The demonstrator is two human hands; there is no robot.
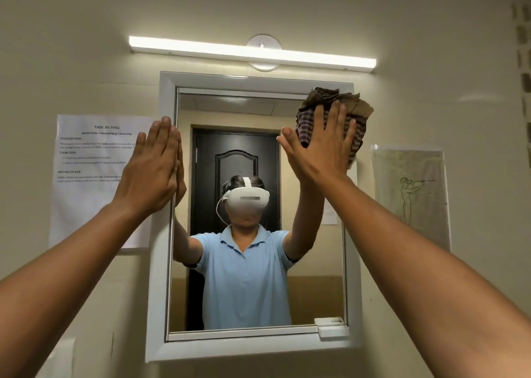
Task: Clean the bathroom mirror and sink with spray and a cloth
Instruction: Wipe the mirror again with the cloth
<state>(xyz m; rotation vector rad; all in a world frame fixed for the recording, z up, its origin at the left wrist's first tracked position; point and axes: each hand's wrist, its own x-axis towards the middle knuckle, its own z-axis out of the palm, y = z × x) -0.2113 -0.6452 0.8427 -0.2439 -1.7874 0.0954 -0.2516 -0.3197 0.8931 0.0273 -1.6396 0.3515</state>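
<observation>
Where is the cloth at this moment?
In the head view, the striped cloth is at the mirror's upper right corner, pressed against it by the flat right hand; it overlaps the white frame there.

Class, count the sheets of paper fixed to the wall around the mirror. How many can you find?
2. A printed sheet hangs left of the mirror, partly behind the left hand. A sheet with a line drawing hangs on the right. None seems hidden.

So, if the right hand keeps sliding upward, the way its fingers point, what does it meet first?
Probably the top edge of the white-framed mirror. The right hand presses the crumpled brown striped cloth flat at the upper right corner, and the cloth already overlaps that frame, so little glass remains above.
</observation>
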